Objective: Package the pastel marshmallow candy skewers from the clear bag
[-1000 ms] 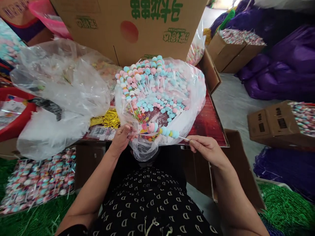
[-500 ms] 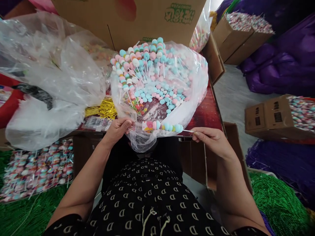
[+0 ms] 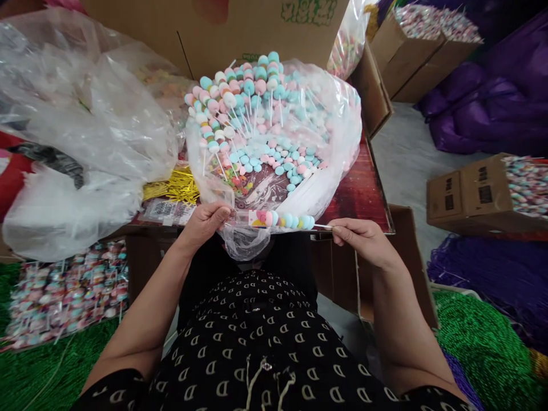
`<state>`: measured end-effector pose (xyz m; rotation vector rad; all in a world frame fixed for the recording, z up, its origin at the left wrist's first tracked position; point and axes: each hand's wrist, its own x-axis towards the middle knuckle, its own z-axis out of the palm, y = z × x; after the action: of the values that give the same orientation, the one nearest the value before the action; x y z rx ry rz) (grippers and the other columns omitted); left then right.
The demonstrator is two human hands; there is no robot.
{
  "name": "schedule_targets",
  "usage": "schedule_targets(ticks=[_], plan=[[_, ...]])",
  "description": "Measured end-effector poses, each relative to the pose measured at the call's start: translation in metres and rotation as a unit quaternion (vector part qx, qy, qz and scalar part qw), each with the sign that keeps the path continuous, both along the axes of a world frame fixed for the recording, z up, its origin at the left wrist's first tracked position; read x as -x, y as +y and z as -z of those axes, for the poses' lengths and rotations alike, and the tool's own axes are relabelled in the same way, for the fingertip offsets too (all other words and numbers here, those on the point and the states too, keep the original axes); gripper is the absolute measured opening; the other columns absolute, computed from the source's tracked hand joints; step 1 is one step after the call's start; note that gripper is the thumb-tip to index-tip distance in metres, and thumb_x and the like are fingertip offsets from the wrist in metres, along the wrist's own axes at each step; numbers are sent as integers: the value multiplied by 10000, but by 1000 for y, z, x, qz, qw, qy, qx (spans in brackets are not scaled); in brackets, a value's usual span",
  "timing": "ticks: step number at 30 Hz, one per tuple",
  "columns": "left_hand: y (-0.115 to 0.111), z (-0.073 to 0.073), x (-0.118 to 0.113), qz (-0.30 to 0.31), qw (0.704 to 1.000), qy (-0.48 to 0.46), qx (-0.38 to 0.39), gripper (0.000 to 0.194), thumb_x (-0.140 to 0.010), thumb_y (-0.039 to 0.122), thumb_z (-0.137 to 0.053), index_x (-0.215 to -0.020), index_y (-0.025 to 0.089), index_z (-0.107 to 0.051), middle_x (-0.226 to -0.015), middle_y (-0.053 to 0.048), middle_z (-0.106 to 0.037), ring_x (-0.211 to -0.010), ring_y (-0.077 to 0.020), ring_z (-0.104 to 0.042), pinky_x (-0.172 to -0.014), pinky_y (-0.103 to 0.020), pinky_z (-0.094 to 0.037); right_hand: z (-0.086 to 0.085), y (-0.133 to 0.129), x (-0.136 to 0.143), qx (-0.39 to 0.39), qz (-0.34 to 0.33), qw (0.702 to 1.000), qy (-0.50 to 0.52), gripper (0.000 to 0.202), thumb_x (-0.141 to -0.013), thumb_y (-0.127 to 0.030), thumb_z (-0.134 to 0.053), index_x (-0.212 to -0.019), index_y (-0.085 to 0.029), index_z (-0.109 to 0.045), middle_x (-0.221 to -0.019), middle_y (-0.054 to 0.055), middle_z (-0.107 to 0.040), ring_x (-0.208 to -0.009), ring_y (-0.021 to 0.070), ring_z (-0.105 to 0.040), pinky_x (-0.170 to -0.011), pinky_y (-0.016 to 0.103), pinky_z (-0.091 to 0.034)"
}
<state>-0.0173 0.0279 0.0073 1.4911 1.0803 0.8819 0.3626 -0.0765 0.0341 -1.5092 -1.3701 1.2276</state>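
Level in front of me lies a marshmallow skewer of blue, pink and yellowish-green pieces. My right hand pinches its white stick between thumb and fingers. The skewer's other end sits in a clear plastic sleeve with a pink and yellow printed patch. My left hand is closed on the far end of this sleeve. Just beyond the hands, a large clear bag lies open, with finished skewers and loose blue and pink marshmallows in it.
Gold twist ties and flat clear packets lie on the red table. A big carton stands behind. Plastic bags crowd the left. Wrapped skewers lie lower left; skewer-filled boxes stand right.
My right hand has moved slightly left with the stick, and the pink end of the skewer overlaps the printed patch a little more. The whole view has shifted slightly.
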Motion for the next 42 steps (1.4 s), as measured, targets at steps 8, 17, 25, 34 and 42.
schedule_targets(ticks=[8, 17, 25, 34, 42], plan=[[1, 11, 5, 23, 1000, 1, -1, 299, -876, 439, -672, -762, 171, -742, -529, 15, -528, -435, -102, -431, -440, -233, -339, 10, -1, 0, 22, 17, 999, 31, 404, -822, -597, -819, -903, -200, -821, -690, 24, -702, -628, 136, -599, -620, 268, -517], [4, 8, 7, 31, 998, 30, -34, 302, -889, 438, -656, -782, 179, -769, -510, 12, -528, -441, -117, -445, -434, -236, -352, 8, -2, -3, 54, -21, 997, 43, 460, -882, -633, -745, -869, -175, -784, -508, -43, -501, -523, 99, -428, -562, 268, -333], [3, -6, 3, 43, 992, 88, -78, 262, -849, 375, -644, -737, 164, -751, -481, 11, -512, -428, -120, -438, -420, -235, -339, 12, -3, -5, 80, -53, 994, 44, 487, -911, -651, -699, -839, -170, -721, -504, -55, -479, -506, 92, -393, -552, 269, -268], [1, -6, 4, 30, 987, 115, -112, 272, -839, 390, -648, -742, 165, -768, -497, 15, -528, -452, -124, -444, -469, -249, -408, 16, -3, -3, 70, -30, 996, 56, 479, -915, -649, -696, -830, -179, -717, -498, -51, -510, -500, 97, -416, -575, 272, -306], [1, -12, -1, 39, 979, 137, -146, 281, -847, 370, -637, -746, 155, -787, -595, -22, -668, -539, -143, -560, -548, -239, -479, 19, -5, -2, 50, -33, 995, 74, 436, -891, -620, -749, -828, -189, -748, -534, -28, -586, -546, 116, -496, -625, 277, -408]])
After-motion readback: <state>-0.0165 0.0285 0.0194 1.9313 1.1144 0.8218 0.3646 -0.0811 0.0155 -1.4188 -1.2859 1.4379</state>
